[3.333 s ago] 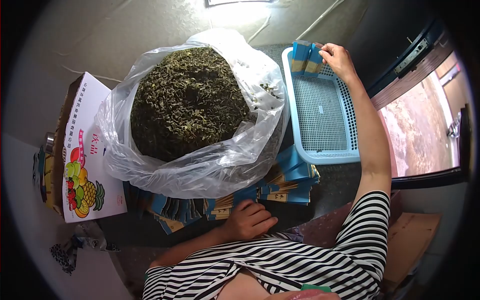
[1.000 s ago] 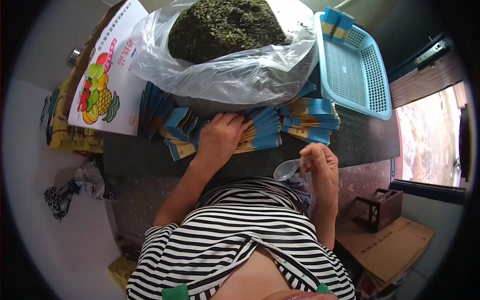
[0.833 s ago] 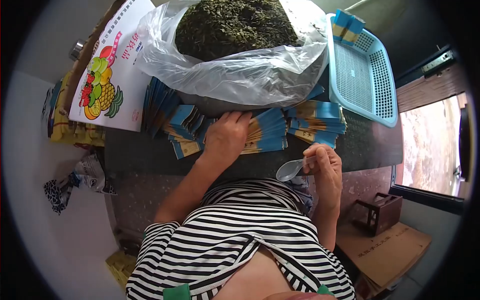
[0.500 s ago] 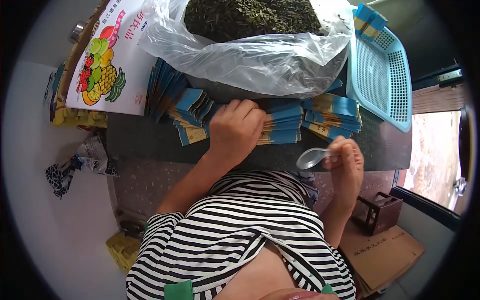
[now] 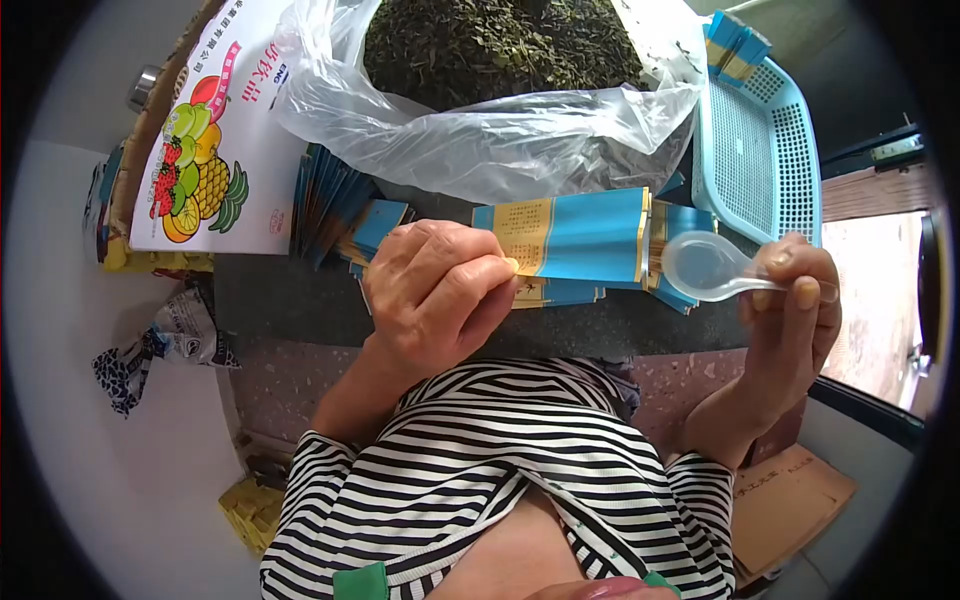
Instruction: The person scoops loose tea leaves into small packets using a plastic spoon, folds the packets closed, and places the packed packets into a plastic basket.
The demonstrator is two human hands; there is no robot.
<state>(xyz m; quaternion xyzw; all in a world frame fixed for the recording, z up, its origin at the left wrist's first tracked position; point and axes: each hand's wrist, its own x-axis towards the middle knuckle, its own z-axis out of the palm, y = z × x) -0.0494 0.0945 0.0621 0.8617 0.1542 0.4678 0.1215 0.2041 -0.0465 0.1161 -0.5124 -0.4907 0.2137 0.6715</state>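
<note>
Clamped: left hand (image 5: 440, 293) on blue-and-gold packet (image 5: 592, 236), frame centre | right hand (image 5: 797, 295) pinching clear spoon (image 5: 705, 268) beside its open end | dried leaves (image 5: 500, 45) in plastic bag (image 5: 520, 150), top centre

A flat blue-and-gold packet (image 5: 590, 236) is held sideways above similar packets (image 5: 565, 293); a translucent spoon (image 5: 703, 266) points its bowl at the packet's end.
</note>
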